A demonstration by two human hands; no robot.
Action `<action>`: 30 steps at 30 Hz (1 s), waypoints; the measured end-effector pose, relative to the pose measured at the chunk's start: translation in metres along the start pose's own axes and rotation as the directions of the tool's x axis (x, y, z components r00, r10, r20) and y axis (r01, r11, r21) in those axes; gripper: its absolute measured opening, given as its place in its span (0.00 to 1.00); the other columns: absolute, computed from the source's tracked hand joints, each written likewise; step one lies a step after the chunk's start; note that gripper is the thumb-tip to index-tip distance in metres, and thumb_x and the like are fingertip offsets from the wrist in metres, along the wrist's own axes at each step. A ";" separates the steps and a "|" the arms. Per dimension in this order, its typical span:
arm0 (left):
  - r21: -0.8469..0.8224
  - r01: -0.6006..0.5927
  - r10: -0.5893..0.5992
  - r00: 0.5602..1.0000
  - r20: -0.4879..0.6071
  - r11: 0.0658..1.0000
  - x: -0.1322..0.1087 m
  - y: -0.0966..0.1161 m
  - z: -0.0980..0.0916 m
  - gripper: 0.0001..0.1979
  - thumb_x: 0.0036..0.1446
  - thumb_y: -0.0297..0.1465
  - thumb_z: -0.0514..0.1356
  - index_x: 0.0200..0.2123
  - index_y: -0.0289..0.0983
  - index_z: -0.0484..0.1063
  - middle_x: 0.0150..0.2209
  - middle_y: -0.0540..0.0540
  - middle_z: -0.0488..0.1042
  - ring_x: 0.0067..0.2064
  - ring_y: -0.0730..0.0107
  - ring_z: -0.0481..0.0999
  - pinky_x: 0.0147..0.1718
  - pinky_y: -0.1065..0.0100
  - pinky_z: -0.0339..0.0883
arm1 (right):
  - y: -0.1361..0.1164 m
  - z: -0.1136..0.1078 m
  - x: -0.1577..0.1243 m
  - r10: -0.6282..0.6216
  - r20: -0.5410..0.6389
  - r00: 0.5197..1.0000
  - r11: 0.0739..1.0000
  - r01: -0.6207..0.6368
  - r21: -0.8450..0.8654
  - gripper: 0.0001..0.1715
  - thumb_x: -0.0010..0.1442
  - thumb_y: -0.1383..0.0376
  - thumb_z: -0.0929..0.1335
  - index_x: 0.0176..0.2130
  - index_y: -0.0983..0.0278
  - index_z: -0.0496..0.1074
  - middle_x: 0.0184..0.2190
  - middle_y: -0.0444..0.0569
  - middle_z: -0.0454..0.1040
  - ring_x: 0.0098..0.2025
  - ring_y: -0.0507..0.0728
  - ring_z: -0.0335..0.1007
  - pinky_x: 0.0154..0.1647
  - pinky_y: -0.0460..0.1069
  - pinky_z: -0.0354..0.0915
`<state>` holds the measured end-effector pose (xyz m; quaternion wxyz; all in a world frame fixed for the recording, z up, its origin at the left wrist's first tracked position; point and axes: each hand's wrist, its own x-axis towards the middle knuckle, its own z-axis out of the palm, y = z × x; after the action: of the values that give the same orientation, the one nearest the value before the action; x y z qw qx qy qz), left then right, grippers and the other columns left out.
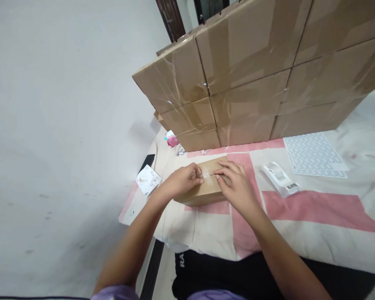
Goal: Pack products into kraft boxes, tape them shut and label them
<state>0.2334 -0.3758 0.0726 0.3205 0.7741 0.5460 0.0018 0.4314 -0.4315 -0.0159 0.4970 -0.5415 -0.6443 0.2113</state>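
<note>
A small brown cardboard box [203, 200] lies on the bed in front of me, a strip of clear tape [208, 171] shining across the seam on its top. My left hand [186, 180] rests at the left of the top with fingers and thumb curled in at the seam. From the other side, my right hand [235, 183] reaches over the box, its thumb and fingers drawn together at the seam by the tape. Both hands hold the box at this seam. The exact edge under the fingertips is partly hidden.
Behind the box rises a wall of taped cardboard boxes [250, 108]. A white tape dispenser [279, 179] and sticker sheets [314, 154] lie to the right. At the left are a white printed card [148, 180], a black object [147, 162] and a pink packet [171, 139], near the wall [65, 104].
</note>
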 end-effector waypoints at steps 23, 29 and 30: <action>0.061 -0.076 0.087 0.978 -0.192 0.995 0.013 -0.015 0.003 0.22 0.63 0.43 0.61 0.58 0.43 0.70 0.26 0.56 0.68 0.30 0.70 0.70 0.32 0.68 0.56 | 0.008 0.000 -0.005 -0.039 -0.011 0.999 0.996 0.039 0.075 0.17 0.66 0.67 0.63 0.50 0.56 0.75 0.59 0.49 0.74 0.66 0.65 0.61 0.69 0.68 0.60; 0.116 -0.068 0.098 0.958 -0.271 0.991 0.004 -0.013 0.011 0.21 0.62 0.45 0.62 0.55 0.44 0.72 0.27 0.55 0.71 0.31 0.69 0.72 0.31 0.68 0.56 | 0.041 -0.067 -0.022 -0.024 -0.056 0.998 1.000 0.024 -0.007 0.32 0.66 0.59 0.66 0.67 0.55 0.61 0.65 0.56 0.68 0.64 0.66 0.68 0.60 0.65 0.69; 0.125 -0.055 0.090 0.951 -0.296 0.991 0.003 -0.013 0.013 0.21 0.62 0.46 0.62 0.55 0.44 0.72 0.27 0.55 0.71 0.31 0.69 0.72 0.31 0.68 0.56 | 0.051 -0.090 -0.018 -0.020 -0.120 0.993 0.996 0.010 -0.083 0.30 0.65 0.58 0.67 0.64 0.54 0.66 0.63 0.56 0.70 0.62 0.66 0.70 0.57 0.65 0.71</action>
<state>0.2282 -0.3768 0.0548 0.1882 0.8014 0.5589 0.0996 0.5333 -0.4558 -0.0269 0.5140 -0.5684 -0.6253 0.1474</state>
